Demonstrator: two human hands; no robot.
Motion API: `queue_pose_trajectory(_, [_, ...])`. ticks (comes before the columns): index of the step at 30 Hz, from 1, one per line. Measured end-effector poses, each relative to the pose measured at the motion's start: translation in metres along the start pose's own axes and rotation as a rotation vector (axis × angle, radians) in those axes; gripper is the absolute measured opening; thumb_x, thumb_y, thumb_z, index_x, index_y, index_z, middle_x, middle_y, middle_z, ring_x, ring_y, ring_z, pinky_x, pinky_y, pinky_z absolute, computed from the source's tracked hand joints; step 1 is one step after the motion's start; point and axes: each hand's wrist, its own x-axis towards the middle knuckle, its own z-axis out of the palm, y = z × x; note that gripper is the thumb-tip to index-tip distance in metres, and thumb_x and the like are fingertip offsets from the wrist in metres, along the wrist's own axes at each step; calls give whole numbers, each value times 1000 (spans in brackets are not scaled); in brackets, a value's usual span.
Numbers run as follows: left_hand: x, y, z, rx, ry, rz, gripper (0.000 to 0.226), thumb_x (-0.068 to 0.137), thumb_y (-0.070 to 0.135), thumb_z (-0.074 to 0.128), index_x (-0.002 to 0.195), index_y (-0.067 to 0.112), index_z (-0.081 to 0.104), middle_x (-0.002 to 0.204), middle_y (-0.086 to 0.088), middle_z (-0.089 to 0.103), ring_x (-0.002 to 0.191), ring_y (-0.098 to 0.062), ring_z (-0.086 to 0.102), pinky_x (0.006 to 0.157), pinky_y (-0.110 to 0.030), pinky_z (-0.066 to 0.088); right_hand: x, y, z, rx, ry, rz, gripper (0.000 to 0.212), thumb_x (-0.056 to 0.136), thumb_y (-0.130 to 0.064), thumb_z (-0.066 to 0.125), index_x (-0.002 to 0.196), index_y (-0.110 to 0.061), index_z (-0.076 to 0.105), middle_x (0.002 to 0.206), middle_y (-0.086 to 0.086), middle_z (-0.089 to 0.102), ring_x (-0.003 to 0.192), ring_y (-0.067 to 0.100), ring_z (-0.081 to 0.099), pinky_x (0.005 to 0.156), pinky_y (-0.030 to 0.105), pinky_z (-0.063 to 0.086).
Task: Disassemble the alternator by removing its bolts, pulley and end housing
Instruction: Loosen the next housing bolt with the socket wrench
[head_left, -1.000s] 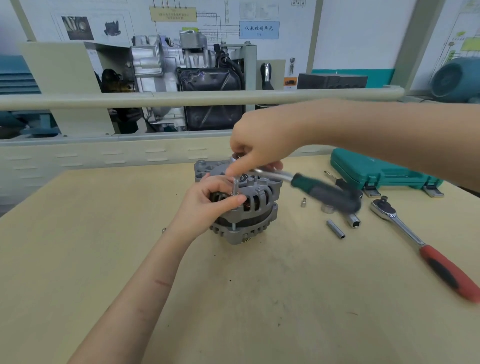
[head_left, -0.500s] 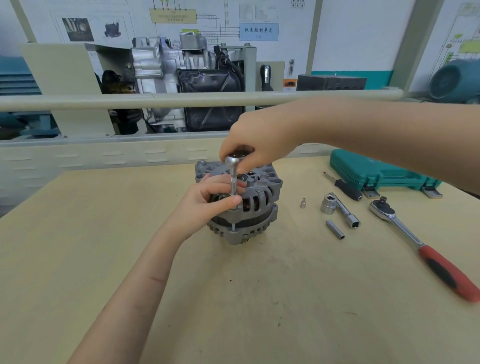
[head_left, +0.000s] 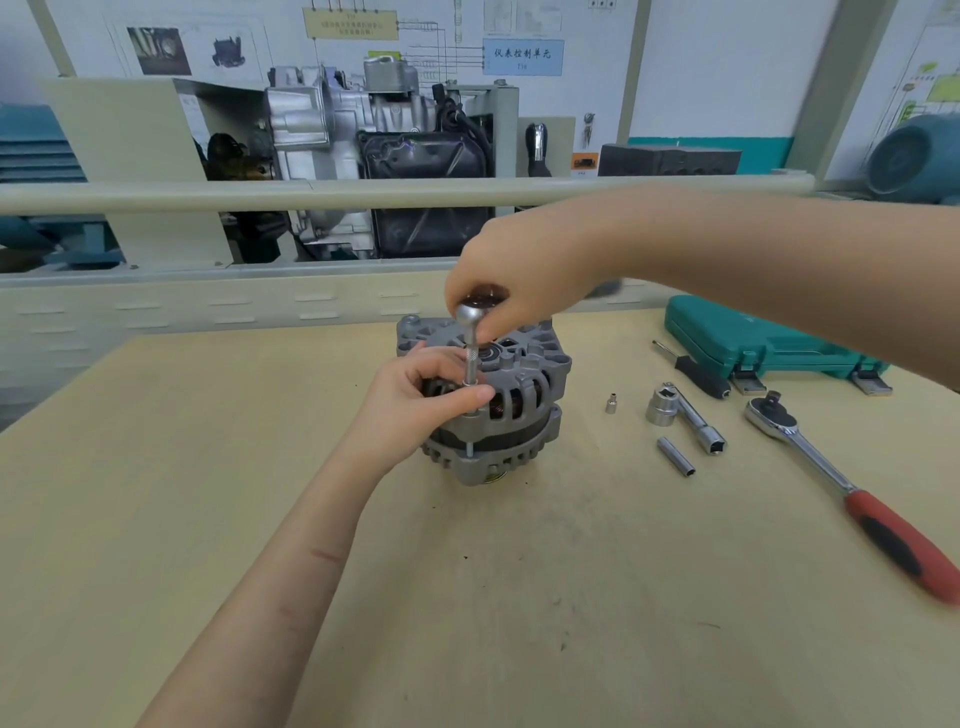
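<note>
On the alternator (head_left: 514, 400) — right hand (head_left: 524, 291) grips ratchet (head_left: 472, 332); left hand (head_left: 421, 400) steadies.

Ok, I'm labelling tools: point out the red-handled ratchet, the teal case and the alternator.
red-handled ratchet (head_left: 906, 545): head view, on its red grip.
teal case (head_left: 737, 338): head view, on its lid.
alternator (head_left: 540, 387): head view, on its slotted housing.

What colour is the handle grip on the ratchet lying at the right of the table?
Red with a black inset, on the ratchet; the head view shows it clearly.
</note>
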Motion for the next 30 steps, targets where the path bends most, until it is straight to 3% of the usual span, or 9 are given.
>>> queue_pose_trajectory(2, [0,0,-2,8,-27,13,4,70,17,73,70,20,69,84,18,69,96,11,57,111,-48,25,-2,1,-2,29,9,-24,25,89,-32,56,108,-16,60,66,-17,41,59,-1,39,56,12,26])
queue_pose_trajectory(4, [-1,3,-6,1,-94,22,7,69,26,69,75,22,71,88,22,69,100,12,55,112,-49,21,-2,-1,-3,22,20,-45,25,88,-33,57,107,-17,60,64,-16,41,58,0,39,55,12,27])
queue_pose_trajectory(7, [-1,4,-9,-27,-100,4,13,65,28,67,75,20,71,86,17,70,101,10,56,113,-48,21,0,-2,-4,5,20,-32,23,88,-38,56,94,-17,60,59,-13,42,54,2,38,53,15,29])
queue_pose_trajectory(10, [0,2,-6,-33,-52,-21,8,71,14,71,66,20,69,78,16,70,94,5,60,109,-47,29,2,-3,0,-2,27,56,41,88,-49,49,66,-14,52,48,-8,46,45,7,40,46,16,31])
queue_pose_trajectory(14, [-2,3,1,-22,-1,0,15,70,12,72,60,19,63,75,8,68,90,-9,61,91,-37,42,4,-6,5,29,48,124,53,88,-54,42,55,-13,46,43,-4,43,41,11,35,37,14,31])
queue_pose_trajectory(16, [-2,5,2,-30,19,-4,13,67,17,73,62,15,62,81,-2,68,95,-14,61,100,-43,40,2,-6,4,-2,32,82,45,89,-49,46,66,-12,52,51,-5,40,45,10,32,45,19,28])
queue_pose_trajectory(19, [-1,2,0,-27,-27,13,7,68,19,71,69,14,66,79,15,67,87,4,60,107,-51,31,-2,-2,1,20,9,37,33,90,-40,50,93,-8,61,61,-7,42,53,7,36,51,19,29])
queue_pose_trajectory(24, [-1,4,-9,-21,-159,15,16,70,27,63,83,21,70,95,21,69,106,8,54,111,-49,24,-5,-2,-1,33,24,-36,30,90,-32,54,115,-15,60,70,-17,45,62,0,42,56,13,30])
queue_pose_trajectory(30, [-1,2,-8,-51,-111,4,7,65,26,66,69,20,67,88,12,70,102,6,57,110,-45,27,-9,-4,0,92,57,-65,36,89,-24,58,124,-19,57,105,-8,61,87,3,45,72,10,30])
